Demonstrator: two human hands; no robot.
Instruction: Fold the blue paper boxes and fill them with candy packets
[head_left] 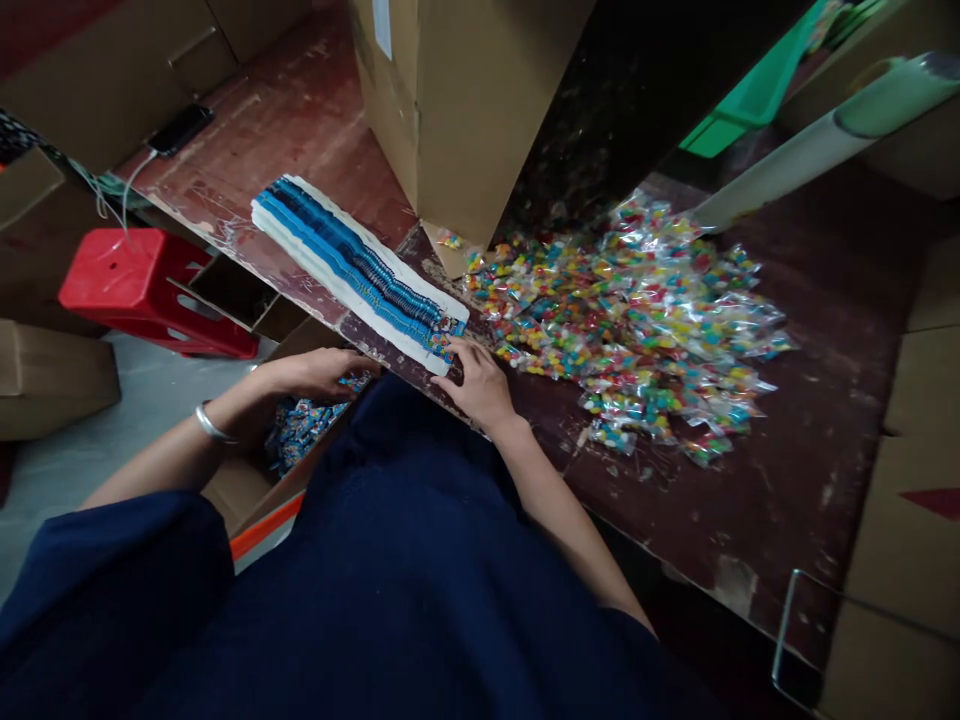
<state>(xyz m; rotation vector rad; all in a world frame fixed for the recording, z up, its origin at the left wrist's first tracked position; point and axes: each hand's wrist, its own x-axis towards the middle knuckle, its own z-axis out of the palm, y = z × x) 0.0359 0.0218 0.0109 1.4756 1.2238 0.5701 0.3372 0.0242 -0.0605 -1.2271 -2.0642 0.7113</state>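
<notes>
My left hand (326, 372) is over an open cardboard box at the table's near edge, its fingers curled round a small blue printed packet (355, 381). Below it, a heap of similar small blue packets (304, 430) lies in the box. On the table, a long row of flat blue-and-white printed cards (352, 265) stands packed edge to edge. My right hand (480, 385) is at the near end of this row, thumb and fingers apart, the fingertips touching the front card (448, 335).
Right of the row lies a large pile of clear bags of colourful candies (622, 320). Behind stands a tall cardboard carton (480, 110). A white pole (810, 155) and green bin (739, 115) are at back right. A red stool (124, 275) and a phone (181, 130) are at left.
</notes>
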